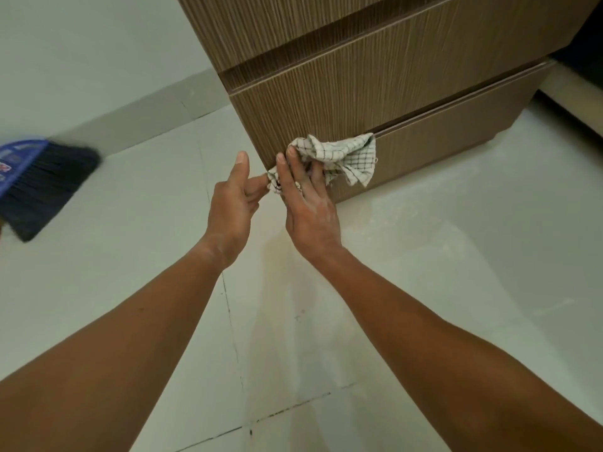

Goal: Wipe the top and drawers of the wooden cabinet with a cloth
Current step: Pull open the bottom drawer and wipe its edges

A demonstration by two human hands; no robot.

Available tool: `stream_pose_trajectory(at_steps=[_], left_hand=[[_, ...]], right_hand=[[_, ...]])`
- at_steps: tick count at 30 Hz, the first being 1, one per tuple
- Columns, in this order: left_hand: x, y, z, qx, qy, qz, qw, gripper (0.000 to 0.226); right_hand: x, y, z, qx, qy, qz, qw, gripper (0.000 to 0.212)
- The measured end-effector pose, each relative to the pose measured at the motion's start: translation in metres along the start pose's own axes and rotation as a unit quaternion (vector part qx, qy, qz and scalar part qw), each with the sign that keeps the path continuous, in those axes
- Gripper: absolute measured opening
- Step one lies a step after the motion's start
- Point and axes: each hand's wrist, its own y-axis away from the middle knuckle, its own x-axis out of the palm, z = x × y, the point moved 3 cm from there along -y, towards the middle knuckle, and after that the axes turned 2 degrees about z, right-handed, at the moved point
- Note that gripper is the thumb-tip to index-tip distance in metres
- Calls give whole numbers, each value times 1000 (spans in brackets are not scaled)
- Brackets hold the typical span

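Two bare hands work low at the front corner of the wooden cabinet, and I describe them from left to right. Far at the left edge, a broom with dark bristles and a blue head lies on the tiled floor, well apart from the hands and, I think, not in the way. Then comes the left hand: its thumb stands up and its fingers are pressed together on one corner of the checked cloth, pinching it. Just beside it, the right hand lies with fingers spread over the bunched cloth, pressing it against the front of the bottom drawer, near the cabinet's left edge. The cloth touches the wood just at the gap between the bottom drawer and the middle drawer. So the step in hand seems to be the wiping of the lowest drawer; the cabinet top is out of view, so I cannot tell if it is done. The next move probably calls for a better hold on the cloth and then a flat stroke to the right along the drawer front, with even pressure. At the far right, a dark object stands close to the cabinet and may limit the stroke there.
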Motion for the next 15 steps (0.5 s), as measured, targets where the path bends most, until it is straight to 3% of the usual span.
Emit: stream_pose_trajectory(at_steps=[4, 8, 10, 12, 15], left_hand=[[0, -3, 3, 9, -11, 4, 1000, 66], [-2, -6, 7, 33, -29, -8, 999, 66], [-2, -10, 12, 57, -48, -4, 997, 68], [-3, -11, 16, 106, -111, -9, 988, 68], [1, -2, 15, 210, -290, -24, 933, 73]], right_hand=[[4, 21, -23, 34, 10, 32, 999, 77], [3, 27, -33, 102, -83, 12, 991, 63], [2, 21, -37, 225, -142, -62, 962, 58], [3, 13, -40, 349, -194, -145, 905, 52], [9, 3, -27, 428, -238, -177, 854, 46]])
